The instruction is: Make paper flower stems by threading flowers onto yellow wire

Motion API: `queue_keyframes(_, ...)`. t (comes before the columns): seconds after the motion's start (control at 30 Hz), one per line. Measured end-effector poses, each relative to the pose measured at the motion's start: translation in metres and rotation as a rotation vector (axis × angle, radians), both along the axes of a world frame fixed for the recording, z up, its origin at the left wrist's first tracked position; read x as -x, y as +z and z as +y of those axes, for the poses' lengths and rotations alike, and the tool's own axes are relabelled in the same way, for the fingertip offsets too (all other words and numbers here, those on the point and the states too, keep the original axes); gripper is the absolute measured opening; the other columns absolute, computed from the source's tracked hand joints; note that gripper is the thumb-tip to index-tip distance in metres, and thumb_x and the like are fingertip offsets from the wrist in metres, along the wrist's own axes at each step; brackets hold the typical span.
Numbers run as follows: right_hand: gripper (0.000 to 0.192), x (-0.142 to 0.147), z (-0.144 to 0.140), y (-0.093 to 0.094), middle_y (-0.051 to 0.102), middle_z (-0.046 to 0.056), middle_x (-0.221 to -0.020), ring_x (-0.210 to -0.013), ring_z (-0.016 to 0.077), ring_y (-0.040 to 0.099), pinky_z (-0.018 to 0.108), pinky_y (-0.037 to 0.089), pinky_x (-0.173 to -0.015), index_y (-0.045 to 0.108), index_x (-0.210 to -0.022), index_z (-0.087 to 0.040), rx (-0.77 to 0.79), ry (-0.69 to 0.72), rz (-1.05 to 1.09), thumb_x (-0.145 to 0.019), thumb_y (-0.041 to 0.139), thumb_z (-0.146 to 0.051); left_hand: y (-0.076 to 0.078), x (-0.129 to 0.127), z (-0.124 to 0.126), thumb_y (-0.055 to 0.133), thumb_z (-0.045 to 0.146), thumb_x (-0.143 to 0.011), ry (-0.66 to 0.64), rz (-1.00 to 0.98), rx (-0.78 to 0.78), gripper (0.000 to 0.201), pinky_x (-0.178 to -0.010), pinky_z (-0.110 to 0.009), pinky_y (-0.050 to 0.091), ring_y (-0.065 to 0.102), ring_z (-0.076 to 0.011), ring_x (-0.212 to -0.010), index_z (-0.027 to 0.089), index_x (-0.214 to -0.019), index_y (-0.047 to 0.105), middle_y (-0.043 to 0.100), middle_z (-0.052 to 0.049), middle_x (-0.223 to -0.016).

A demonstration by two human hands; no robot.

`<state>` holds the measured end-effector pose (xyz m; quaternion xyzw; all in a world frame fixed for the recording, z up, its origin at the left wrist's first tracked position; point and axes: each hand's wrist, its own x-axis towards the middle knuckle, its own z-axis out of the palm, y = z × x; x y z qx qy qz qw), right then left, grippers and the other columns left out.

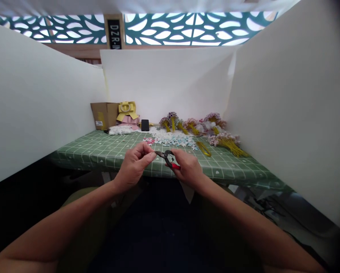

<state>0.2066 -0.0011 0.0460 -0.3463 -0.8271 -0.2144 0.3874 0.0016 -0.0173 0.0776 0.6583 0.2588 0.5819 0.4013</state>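
Gripping the red-handled pliers [169, 158] in my right hand [188, 169], I am pinching something too small to make out at their tip with my left hand [134, 165], just above the near edge of the green checked table [101, 151], with loose blossoms [171, 140] and bunched flowers [210, 123] lying farther back.

Green checked tablecloth [101, 151] over the table, white boards round 3 sides. Back left: cardboard box [104, 115], yellow bow [126, 110] on pink stuff, black phone [145, 125] just beside. Centre: loose pile of small blossoms [172, 139], white, blue & pink. Right: flower bunches w/ yellow stems [229, 144].
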Motion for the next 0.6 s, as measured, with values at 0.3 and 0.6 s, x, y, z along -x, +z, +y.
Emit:
queue_keyframes(0.3,0.028,0.021,-0.012,0.003,0.060,0.004,-0.080,-0.068,0.0164,0.054,0.027,0.038,-0.061,0.054,-0.098,-0.018,0.517,0.124,0.223,-0.093,0.046,-0.044,-0.006,-0.004,0.007,0.066,0.018,-0.075,0.235,0.008,-0.142,0.008,-0.052,-0.021,0.030,0.038,-0.0080,-0.054,0.017,-0.071,0.059,0.049,0.004,-0.060)
queue_keyframes(0.6,0.031,0.026,-0.018,0.001,0.058,0.003,-0.084,-0.073,0.0165,0.053,0.030,0.040,-0.069,0.052,-0.100,-0.017,0.622,0.227,0.296,-0.093,0.044,-0.047,-0.004,-0.006,0.004,0.066,0.018,-0.076,0.254,-0.016,-0.136,0.010,-0.052,-0.021,0.030,0.039,-0.0081,-0.054,0.017,-0.070,0.058,0.050,0.003,-0.061)
